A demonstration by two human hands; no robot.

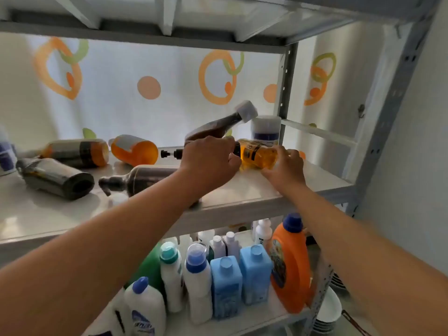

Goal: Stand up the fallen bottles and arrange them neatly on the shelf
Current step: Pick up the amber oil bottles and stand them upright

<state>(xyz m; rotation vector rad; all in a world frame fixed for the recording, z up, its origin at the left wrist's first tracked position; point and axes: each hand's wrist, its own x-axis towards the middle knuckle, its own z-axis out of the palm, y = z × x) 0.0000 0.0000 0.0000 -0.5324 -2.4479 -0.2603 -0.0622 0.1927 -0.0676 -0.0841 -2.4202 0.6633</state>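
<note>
On the white shelf (242, 195) a yellow pump bottle (258, 154) lies on its side. My left hand (209, 160) grips its dark neck, and my right hand (284, 166) holds its base end. Its black pump (171, 153) sticks out to the left. Behind my left hand a dark bottle with a white cap (218, 127) leans tilted. An orange bottle (134, 149), a dark-and-orange bottle (77, 152), a dark bottle (54, 178) and a dark pump bottle (143, 178) lie fallen to the left. A white bottle (265, 128) stands upright at the back right.
A grey metal post (287, 93) stands behind the white bottle. The lower shelf holds several upright bottles, among them an orange detergent jug (289, 265) and two blue bottles (226, 284). A white-and-blue container (6, 154) sits at the far left. Stacked white bowls (329, 309) stand at the lower right.
</note>
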